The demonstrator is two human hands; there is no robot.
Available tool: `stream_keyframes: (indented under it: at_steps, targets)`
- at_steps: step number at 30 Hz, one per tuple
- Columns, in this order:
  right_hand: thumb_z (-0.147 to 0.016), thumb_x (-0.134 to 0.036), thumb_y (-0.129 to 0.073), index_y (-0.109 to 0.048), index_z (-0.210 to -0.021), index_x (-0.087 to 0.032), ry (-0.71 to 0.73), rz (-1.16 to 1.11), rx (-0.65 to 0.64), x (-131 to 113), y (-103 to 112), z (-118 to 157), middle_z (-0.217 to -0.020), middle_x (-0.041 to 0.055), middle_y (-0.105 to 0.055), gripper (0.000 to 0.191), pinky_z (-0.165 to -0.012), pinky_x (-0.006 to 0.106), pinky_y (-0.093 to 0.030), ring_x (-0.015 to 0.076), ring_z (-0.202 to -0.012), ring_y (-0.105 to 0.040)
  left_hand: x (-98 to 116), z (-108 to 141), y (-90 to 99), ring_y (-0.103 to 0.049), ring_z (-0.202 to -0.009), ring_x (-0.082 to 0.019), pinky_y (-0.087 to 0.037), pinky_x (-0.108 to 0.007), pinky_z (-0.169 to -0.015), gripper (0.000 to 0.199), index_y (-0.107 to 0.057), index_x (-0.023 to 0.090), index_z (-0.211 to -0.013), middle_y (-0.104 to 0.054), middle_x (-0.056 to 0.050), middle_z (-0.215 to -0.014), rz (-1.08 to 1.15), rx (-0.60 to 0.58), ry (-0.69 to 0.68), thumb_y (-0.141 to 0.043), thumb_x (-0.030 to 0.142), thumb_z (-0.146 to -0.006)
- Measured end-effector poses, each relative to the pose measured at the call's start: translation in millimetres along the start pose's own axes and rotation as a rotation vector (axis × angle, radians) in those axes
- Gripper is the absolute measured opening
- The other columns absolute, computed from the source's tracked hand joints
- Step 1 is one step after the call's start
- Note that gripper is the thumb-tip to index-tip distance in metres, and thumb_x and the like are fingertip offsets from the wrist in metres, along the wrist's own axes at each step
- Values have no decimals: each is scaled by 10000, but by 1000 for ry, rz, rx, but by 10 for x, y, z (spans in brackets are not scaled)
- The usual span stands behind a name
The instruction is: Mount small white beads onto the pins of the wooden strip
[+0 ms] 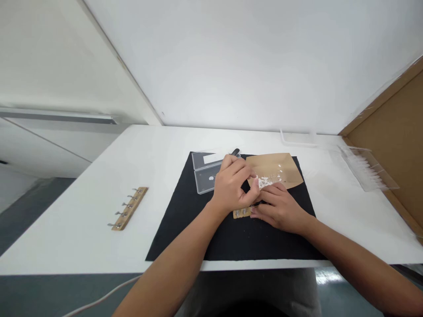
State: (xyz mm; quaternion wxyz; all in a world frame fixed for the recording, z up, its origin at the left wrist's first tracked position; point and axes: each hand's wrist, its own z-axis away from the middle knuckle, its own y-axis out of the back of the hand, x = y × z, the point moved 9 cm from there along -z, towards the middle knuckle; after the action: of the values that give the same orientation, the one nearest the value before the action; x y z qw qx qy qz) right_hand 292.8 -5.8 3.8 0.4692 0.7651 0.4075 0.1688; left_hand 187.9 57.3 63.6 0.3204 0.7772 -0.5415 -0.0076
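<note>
My left hand [235, 182] is raised over the black mat [178, 229], its thumb and forefinger pinched together beside the brown paper tray. Whatever lies between those fingertips is too small to make out. My right hand [280, 207] rests low on the mat with its fingers closed at the right end of a short wooden strip with metal clips [242, 213]. That end of the strip is hidden under the fingers. Just behind both hands, the brown paper tray [284, 165] holds many small white pieces [265, 181], some scattered apart from the pile.
A clear plastic case [204, 186] lies open at the mat's back left, near a black-ended tool [235, 152]. Another wooden strip with metal clips [130, 209] lies on the white table [82, 233]. At right are a clear rack [366, 169] and a brown panel [396, 127].
</note>
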Motion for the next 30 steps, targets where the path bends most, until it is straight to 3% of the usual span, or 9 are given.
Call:
stream_keyframes:
  at_steps: [10,18,25,30]
  targets:
    - [-991,-423,-701,-686,-1077,-229,41,33,34,-43,22,-18,-1048,37,-766,213,-856,391,-393,215,-967,-634,13,-4,17,-542,-729,-225,-445,-437,-765,127,-579,226,-753,-645,-41,-709,6,11,-8,-556,267,-871]
    - [-1016,-419,-668,-699,-1170,-227,134,79,-15,-135,-59,-13,-1156,31,-769,249,-849,376,-394,204,-986,-614,57,-7,41,-542,-732,-218,-448,-429,-762,90,-592,217,-778,-645,-40,-726,20,35,-52,-566,222,-865]
    - [-1010,-368,-683,-721,-1046,-245,125,140,-4,-199,-59,-51,-1118,20,-768,135,-856,370,-381,206,-1007,-614,30,4,24,-547,-750,-218,-449,-424,-782,108,-596,215,-771,-644,-38,-727,8,22,-29,-562,248,-867]
    - [-1014,-371,-680,-727,-1067,-233,131,166,11,-219,-58,-58,-1117,11,-775,155,-856,367,-388,196,-1021,-622,31,8,35,-546,-748,-217,-453,-419,-777,108,-609,212,-781,-653,-41,-733,14,37,-40,-565,242,-875]
